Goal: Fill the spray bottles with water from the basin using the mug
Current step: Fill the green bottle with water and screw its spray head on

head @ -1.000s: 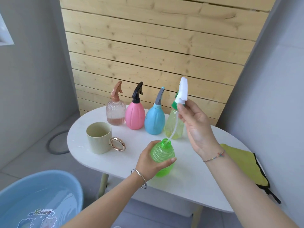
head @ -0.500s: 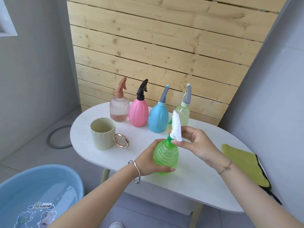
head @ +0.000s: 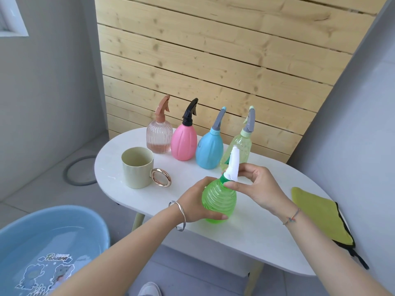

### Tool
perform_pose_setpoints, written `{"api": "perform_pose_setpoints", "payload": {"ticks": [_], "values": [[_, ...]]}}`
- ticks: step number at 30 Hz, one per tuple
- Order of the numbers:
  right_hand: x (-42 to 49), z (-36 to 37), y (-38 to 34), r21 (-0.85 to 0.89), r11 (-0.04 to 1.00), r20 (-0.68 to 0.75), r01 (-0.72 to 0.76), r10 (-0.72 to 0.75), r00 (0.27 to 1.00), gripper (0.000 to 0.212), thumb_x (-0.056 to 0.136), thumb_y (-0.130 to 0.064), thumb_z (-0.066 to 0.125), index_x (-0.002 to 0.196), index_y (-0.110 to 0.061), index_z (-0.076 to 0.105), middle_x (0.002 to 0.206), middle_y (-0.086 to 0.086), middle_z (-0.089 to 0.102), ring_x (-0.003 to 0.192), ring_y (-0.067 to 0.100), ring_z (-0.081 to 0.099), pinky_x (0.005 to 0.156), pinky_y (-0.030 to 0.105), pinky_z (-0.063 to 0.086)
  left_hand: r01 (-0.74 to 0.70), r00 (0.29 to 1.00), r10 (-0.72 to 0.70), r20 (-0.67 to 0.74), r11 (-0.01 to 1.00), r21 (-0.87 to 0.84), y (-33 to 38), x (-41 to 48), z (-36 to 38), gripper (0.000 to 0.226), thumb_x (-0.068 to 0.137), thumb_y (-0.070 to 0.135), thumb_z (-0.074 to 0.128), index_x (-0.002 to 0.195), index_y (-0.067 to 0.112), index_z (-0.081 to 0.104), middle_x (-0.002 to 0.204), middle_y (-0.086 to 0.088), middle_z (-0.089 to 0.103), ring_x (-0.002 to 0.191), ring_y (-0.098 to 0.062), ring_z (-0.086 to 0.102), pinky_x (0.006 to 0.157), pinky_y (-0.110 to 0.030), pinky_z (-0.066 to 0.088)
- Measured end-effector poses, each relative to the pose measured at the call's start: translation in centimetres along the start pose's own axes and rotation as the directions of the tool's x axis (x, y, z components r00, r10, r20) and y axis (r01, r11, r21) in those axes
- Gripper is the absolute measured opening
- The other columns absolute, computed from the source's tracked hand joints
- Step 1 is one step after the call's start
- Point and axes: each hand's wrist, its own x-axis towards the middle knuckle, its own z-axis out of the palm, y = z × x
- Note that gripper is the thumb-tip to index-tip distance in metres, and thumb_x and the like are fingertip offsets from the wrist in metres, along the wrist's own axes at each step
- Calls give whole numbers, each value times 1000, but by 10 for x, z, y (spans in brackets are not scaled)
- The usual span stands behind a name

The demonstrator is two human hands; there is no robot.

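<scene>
A green ribbed spray bottle (head: 220, 201) stands on the white oval table (head: 256, 231). My left hand (head: 196, 201) grips its body from the left. My right hand (head: 254, 186) pinches the green collar under its white spray head (head: 233, 165), which sits on the bottle's neck. A pale green mug (head: 137, 167) with a gold ring handle stands empty to the left. Behind stand a clear pink bottle (head: 159, 135), a pink bottle (head: 183, 142), a blue bottle (head: 210, 148) and a pale yellow-green bottle (head: 241, 146). A blue basin (head: 42, 248) of water sits on the floor at lower left.
A yellow-green cloth (head: 320, 214) lies on the table's right end. A wooden slat wall rises behind the table, a grey wall close on the right. A grey ring (head: 79, 171) lies on the tiled floor at left.
My right hand brought the white spray head with its tube down from above into the green bottle's neck and now holds it at the collar. My left hand stayed on the bottle.
</scene>
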Motion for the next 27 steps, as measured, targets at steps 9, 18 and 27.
{"api": "perform_pose_setpoints", "payload": {"ticks": [9, 18, 27], "values": [[-12, 43, 8, -200, 980, -561, -25, -94, 822, 31, 63, -31, 87, 76, -23, 60, 74, -13, 61, 79, 10, 57, 68, 10, 39, 9, 975, 2, -224, 999, 48, 6, -3, 25, 83, 57, 38, 91, 123, 22, 43, 117, 3, 52, 107, -14, 52, 91, -29, 44], [-20, 47, 6, -431, 900, -574, -57, -225, 787, 37, 66, -50, 80, 86, -24, 63, 84, -16, 64, 77, 10, 50, 70, 29, 43, 18, 970, -9, -243, 999, 35, 7, -4, 28, 87, 57, 37, 91, 126, 19, 43, 119, 0, 51, 108, -14, 51, 93, -28, 43], [-26, 0, -12, -17, 999, -333, -49, 41, 942, 64, 81, -53, 57, 136, -25, 38, 127, -14, 51, 112, -7, 48, 94, 9, 36, 42, 971, -40, -237, 999, 3, 13, -6, 27, 85, 58, 36, 91, 126, 21, 43, 122, 2, 49, 110, -12, 50, 94, -23, 39]]}}
